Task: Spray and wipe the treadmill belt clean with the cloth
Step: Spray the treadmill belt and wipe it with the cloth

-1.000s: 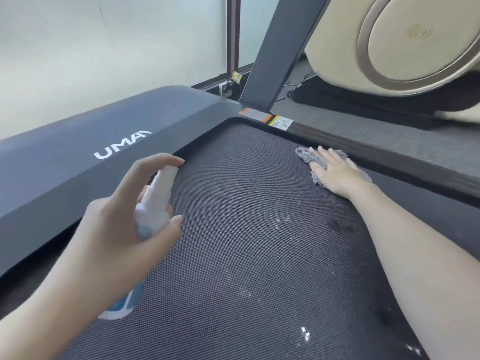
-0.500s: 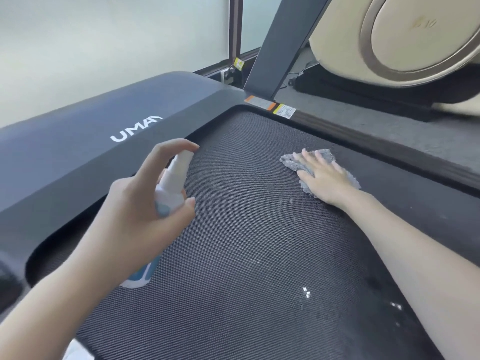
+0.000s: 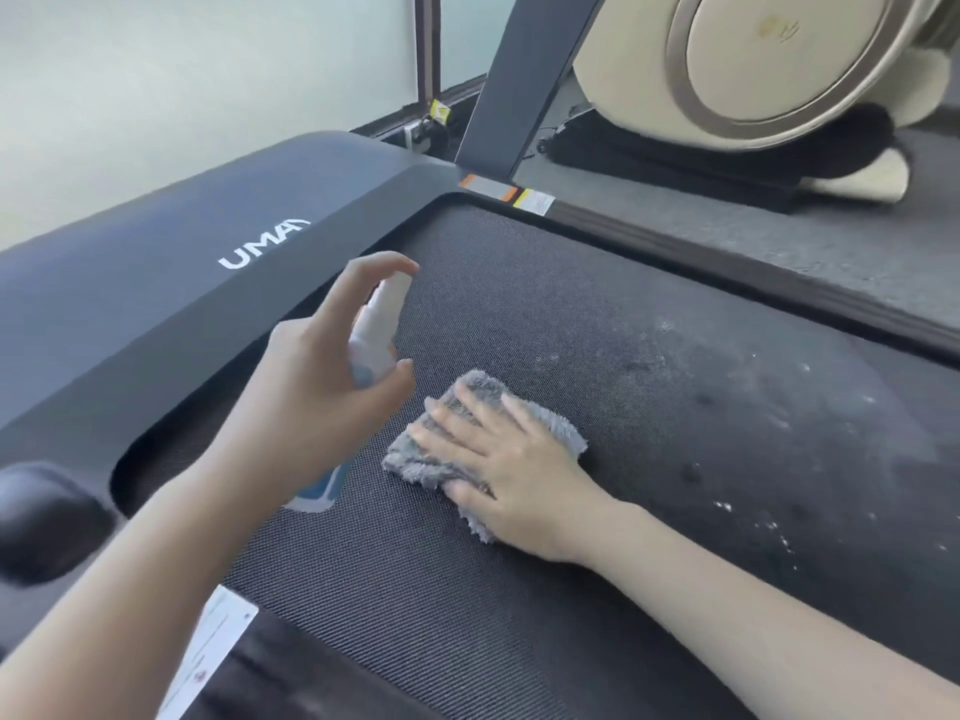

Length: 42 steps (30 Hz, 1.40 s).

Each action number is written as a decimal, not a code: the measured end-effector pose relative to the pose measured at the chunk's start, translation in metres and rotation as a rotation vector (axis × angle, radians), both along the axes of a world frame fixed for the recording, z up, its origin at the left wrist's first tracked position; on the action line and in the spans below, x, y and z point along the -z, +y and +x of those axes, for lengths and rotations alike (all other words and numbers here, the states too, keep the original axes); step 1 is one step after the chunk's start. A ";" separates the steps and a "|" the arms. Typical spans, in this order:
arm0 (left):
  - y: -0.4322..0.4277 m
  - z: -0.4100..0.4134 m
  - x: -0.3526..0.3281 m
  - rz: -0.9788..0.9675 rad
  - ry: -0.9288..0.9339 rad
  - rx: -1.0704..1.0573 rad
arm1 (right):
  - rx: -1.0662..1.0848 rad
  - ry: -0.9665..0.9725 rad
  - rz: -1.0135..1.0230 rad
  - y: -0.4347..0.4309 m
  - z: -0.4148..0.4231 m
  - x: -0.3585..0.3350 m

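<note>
Under the flat, spread right hand (image 3: 511,459), the grey cloth (image 3: 415,462) is lying pressed onto the treadmill belt (image 3: 571,304). Beside it, the left hand (image 3: 311,397) is wrapping round the spray bottle (image 3: 379,324), forefinger curling over its nozzle. Right of the palm, wet specks (image 3: 753,397) are showing; wiping well is probably calling for even pressure and overlapping strokes toward them.

The cloth (image 3: 548,427) is laid on the treadmill belt (image 3: 571,589), under the right hand (image 3: 509,475). The spray bottle (image 3: 376,324) is held in the left hand (image 3: 311,392), just left of the cloth. The motor cover (image 3: 156,283) is located behind and left of the belt. The upright (image 3: 519,80) is mounted at the far corner.
</note>
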<state>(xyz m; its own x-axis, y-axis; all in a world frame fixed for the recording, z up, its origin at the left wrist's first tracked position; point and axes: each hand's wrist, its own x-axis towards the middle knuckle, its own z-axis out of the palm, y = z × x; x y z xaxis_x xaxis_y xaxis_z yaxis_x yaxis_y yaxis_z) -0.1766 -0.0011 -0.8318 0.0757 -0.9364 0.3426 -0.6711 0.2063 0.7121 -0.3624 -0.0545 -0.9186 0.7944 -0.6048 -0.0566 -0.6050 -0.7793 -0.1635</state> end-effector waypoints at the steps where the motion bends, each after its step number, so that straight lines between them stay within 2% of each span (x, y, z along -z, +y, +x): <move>1: 0.001 0.000 -0.001 -0.001 -0.004 0.005 | -0.033 0.003 0.002 0.011 0.000 -0.001; 5: 0.001 0.000 -0.002 -0.004 -0.014 -0.004 | -0.161 -0.030 0.007 0.043 -0.005 -0.001; 13: 0.003 -0.014 -0.002 -0.024 0.007 -0.087 | -0.471 -0.029 -0.166 0.064 -0.041 0.009; 18: 0.008 -0.033 0.000 -0.027 0.004 -0.122 | -0.488 -0.049 -0.175 0.063 -0.055 0.011; 23: 0.018 -0.042 0.008 -0.013 -0.061 -0.133 | -0.315 -0.123 -0.052 0.047 -0.062 0.013; 30: 0.019 -0.053 0.018 -0.009 -0.039 -0.129 | 0.123 -0.044 -0.010 -0.024 -0.112 0.007; 34: 0.015 -0.062 0.028 -0.006 -0.049 -0.133 | 0.303 0.000 0.011 -0.054 -0.143 0.010; 42: -0.006 -0.068 0.026 0.010 -0.172 -0.133 | 0.359 -0.005 0.003 -0.059 -0.149 0.010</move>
<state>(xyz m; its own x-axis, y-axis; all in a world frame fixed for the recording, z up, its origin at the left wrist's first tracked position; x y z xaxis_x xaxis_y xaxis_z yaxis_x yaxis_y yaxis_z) -0.2447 -0.0069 -0.8583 0.1400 -0.9255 0.3519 -0.8039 0.1013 0.5861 -0.5119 -0.1138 -0.9286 0.5315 -0.8452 -0.0554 -0.8393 -0.5167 -0.1691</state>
